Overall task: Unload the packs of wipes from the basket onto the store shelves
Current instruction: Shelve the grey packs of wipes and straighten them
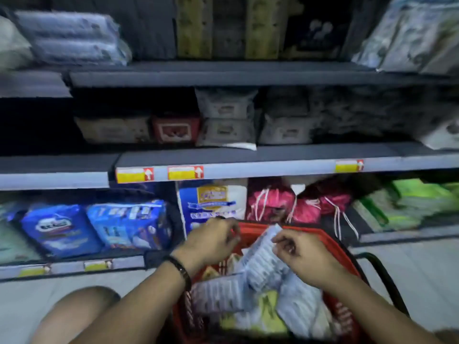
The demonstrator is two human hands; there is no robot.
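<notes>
One red basket (253,232) is seen beneath both hands, holding at least four pale packs of wipes (218,294), blurred. One upright pack (260,254) is pinched by the right hand (298,254); the left hand (213,240), beside it, is curled, its hold not discernible

Blue packs (59,227) sit left of pink, seemingly drawstring bags (270,204).

One red plastic basket (250,233) in the near middle holds at least three pale blue-and-white soft packs of wipes (263,256). Three grey shelf boards (273,155) stand beyond, and the middle one bears three yellow-and-red price labels (185,173). Two blue plastic-wrapped bundles (59,229) sit lower left, with two pink drawstring bags (270,202) right of centre.
</notes>
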